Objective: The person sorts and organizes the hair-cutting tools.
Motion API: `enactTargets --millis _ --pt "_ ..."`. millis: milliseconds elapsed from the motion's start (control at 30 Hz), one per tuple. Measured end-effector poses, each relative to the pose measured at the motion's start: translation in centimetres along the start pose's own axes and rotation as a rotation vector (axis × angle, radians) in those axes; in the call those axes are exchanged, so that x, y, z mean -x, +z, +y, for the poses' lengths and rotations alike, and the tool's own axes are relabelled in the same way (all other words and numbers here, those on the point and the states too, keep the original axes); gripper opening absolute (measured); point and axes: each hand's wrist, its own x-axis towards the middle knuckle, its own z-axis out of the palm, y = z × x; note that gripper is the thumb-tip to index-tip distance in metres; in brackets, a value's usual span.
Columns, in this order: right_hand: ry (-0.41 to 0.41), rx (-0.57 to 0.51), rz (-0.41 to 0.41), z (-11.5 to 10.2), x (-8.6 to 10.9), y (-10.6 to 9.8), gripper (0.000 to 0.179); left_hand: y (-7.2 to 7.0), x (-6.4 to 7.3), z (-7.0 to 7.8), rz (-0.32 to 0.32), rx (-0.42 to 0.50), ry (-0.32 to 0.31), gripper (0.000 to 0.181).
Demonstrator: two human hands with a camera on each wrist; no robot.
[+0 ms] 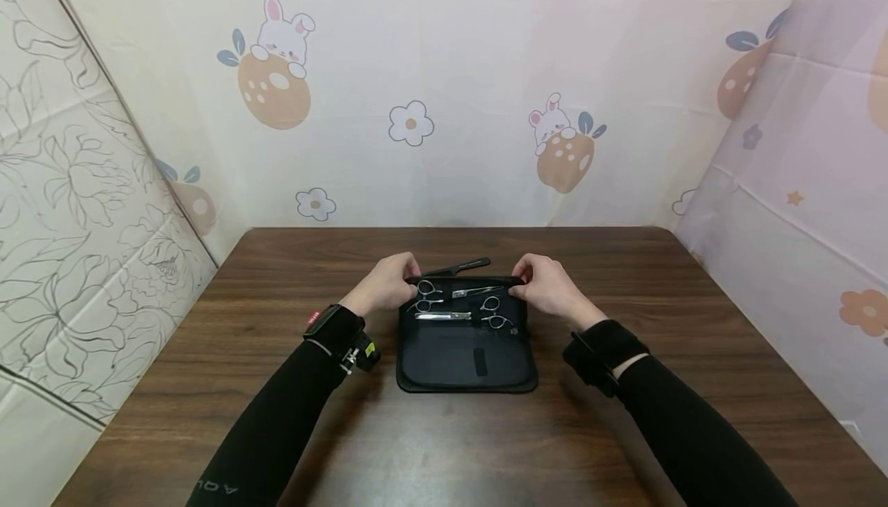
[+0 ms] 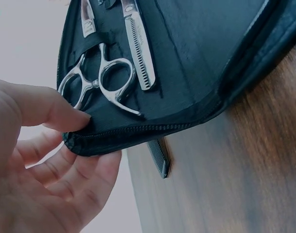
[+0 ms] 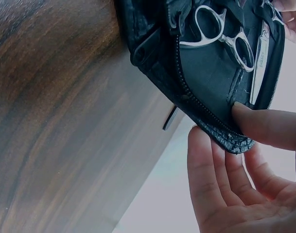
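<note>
A black zippered case lies unfolded on the table. My left hand pinches its far left corner, with the thumb on the inner face and the fingers behind. At the far right corner my right hand pinches the edge the same way. Inside, a pair of scissors has its finger rings near my left hand. Below it, a pair of thinning scissors has its rings toward the right; its toothed blade shows in the left wrist view. Loops in the case hold both pairs.
A black comb lies on the wooden table just beyond the case's far edge, partly hidden behind it. A printed cloth hangs behind the table. Patterned panels stand to the left and right.
</note>
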Motion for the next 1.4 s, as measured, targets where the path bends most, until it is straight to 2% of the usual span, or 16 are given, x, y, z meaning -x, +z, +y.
enactTargets --millis 300,700,933,1133,1400 --pt "-0.025 0.011 0.047 -0.2 0.1 -0.1 0.016 0.1 0.1 -0.1 0.039 0.023 0.042 0.018" --pt "-0.069 0.024 0.111 -0.4 0.5 0.1 0.019 0.2 0.2 0.1 0.106 0.052 0.059 0.018" --pt "-0.089 0.024 0.141 -0.6 0.7 0.4 0.015 0.3 0.4 -0.1 0.139 0.039 0.076 0.019" --pt "-0.101 0.051 0.144 -0.7 0.9 0.5 0.015 0.4 0.5 -0.3 0.143 0.038 0.079 0.018" --pt "-0.108 0.065 0.113 -0.5 1.2 0.3 0.016 0.3 0.8 -0.2 0.122 0.015 0.12 0.021"
